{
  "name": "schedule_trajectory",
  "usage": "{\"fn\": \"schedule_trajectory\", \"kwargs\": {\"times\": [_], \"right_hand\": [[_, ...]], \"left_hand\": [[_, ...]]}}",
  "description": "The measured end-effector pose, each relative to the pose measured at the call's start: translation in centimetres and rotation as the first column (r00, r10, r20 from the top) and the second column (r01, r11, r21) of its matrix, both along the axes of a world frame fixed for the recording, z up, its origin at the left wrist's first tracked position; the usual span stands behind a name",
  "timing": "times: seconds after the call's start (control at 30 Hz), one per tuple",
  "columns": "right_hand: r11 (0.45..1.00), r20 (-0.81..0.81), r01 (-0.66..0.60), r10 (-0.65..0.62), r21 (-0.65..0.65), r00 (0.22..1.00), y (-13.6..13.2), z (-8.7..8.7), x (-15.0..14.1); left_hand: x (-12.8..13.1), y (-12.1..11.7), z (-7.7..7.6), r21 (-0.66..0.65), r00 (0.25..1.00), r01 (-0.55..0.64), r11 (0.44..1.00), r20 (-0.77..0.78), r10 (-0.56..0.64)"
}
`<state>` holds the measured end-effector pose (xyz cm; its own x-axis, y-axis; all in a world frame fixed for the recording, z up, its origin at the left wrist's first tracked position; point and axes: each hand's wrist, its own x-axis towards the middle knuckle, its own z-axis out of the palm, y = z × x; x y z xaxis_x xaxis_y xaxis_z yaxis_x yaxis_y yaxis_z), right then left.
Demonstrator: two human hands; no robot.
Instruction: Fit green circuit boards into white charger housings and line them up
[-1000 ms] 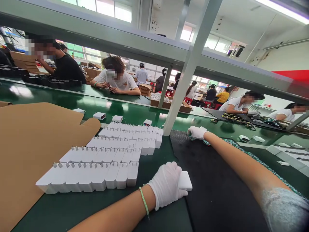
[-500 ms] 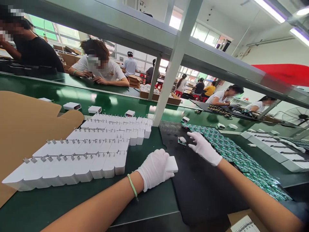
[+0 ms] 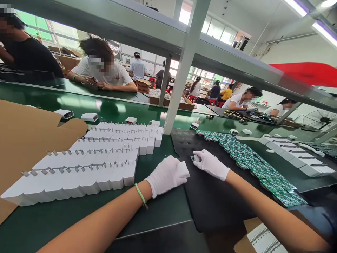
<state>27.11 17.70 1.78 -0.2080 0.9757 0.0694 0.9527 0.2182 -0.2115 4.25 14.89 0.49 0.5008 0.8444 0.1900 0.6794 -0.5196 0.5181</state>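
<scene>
Your right hand (image 3: 212, 165), open just before, now pinches the circuit board (image 3: 192, 159) — your left hand (image 3: 162, 177) still curls round the white case (image 3: 183, 169), so both parts are held.

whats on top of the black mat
Green circuit boards lie in rows on the black mat, hiding the surface beneath them. The right hand grips a small board there, partly covering it; whether that board touches the mat can't be told.
</scene>
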Motion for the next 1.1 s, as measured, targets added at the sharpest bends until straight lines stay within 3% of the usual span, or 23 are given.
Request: {"fn": "schedule_trajectory", "kwargs": {"times": [0.2,0.43,0.63,0.87,0.97,1.1], "right_hand": [[1.000,-0.077,-0.023,0.023,-0.008,0.997,-4.6,-0.2,-0.8],[0.988,-0.208,0.037,-0.005,0.149,0.978,-5.9,-1.6,-0.5],[0.962,-0.346,0.137,-0.048,0.236,0.937,-7.3,-0.8,-0.3],[0.991,-0.550,0.130,-0.126,-0.033,0.825,-7.4,0.4,0.3],[0.978,-0.679,0.142,-0.206,-0.151,0.704,-7.4,0.6,0.9],[0.945,-0.812,0.032,-0.298,-0.327,0.502,-7.7,0.4,1.5]], "left_hand": [[0.0,0.0,0.1,-0.098,0.983,0.009,0.995,0.186,0.010],[0.1,-0.5,0.7,-0.098,0.966,0.085,0.992,0.252,-0.058],[0.2,-0.7,0.9,-0.112,0.960,0.122,0.986,0.264,-0.089],[0.2,-0.9,1.4,-0.155,0.965,0.107,0.982,0.253,-0.065],[0.3,-0.9,1.4,-0.157,0.967,0.102,0.982,0.246,-0.061],[0.3,-0.9,1.3,-0.149,0.969,0.111,0.982,0.236,-0.074]]}}
